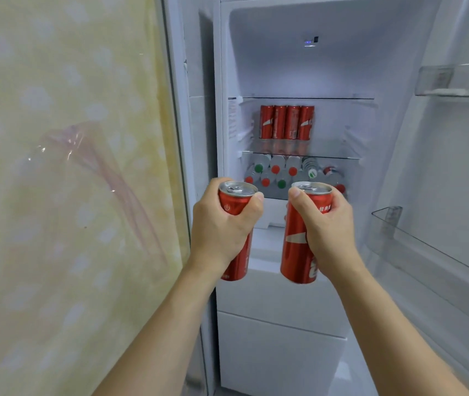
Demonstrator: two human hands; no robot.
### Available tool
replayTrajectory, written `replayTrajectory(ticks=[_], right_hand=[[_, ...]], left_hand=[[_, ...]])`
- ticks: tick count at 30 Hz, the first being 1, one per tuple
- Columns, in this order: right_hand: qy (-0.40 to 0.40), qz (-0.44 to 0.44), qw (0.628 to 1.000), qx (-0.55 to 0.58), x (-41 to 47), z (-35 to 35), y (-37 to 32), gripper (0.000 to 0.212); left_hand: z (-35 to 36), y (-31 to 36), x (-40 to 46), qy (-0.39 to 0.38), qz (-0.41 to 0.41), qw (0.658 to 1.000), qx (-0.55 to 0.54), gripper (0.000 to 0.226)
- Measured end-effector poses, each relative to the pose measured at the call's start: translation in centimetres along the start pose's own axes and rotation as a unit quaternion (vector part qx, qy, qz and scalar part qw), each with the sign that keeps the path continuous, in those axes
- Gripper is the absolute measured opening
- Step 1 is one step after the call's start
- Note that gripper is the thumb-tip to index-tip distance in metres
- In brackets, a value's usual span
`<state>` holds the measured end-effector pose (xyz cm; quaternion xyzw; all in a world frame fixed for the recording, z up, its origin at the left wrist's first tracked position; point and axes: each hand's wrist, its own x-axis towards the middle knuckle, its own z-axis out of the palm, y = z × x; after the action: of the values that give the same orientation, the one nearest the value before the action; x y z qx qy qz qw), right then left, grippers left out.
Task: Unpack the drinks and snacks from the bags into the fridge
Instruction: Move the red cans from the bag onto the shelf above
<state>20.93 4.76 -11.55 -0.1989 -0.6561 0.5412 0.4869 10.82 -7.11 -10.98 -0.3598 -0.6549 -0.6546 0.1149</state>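
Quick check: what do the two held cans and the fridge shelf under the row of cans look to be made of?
Left can and right can: likely thin aluminium, glossy red print, bare silvery tops with pull tabs. Shelf: seemingly clear glass or hard plastic; bottle caps below show through it and the cans reflect on it.

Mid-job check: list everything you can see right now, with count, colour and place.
Held cans: two, red, one in each hand, in front of the open fridge.
Shelved cans: four showing, red, upright in a row on the middle glass shelf.
Bottles: several, red and green caps facing out, lying under that shelf; exact count unclear.
Fridge: one, white, door open to the right.
Door bins: two, clear, on the door.
Curtain: one, pale yellow, left.
Left hand: grips one can.
Right hand: grips the other.
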Motion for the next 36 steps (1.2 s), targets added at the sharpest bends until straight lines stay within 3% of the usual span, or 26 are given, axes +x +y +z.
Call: replayTrajectory(ticks=[23, 29, 36], right_hand=[[-0.020, -0.030, 0.999, 0.007, 16.5, 10.4, 8.0, 0.018], [-0.055, -0.025, 0.998, 0.025, 20.8, 10.8, 9.7, 0.041], [-0.036, -0.024, 0.999, 0.030, 25.5, 9.1, 11.8, 0.014]], left_hand=[[3.8, -11.3, 16.6, 0.013, 0.013, 1.000, 0.015, 0.026], [6.2, -12.9, 19.0, 0.035, -0.004, 0.999, 0.029, 0.031], [9.9, -14.1, 21.1, 0.047, -0.026, 0.998, 0.013, 0.025]])
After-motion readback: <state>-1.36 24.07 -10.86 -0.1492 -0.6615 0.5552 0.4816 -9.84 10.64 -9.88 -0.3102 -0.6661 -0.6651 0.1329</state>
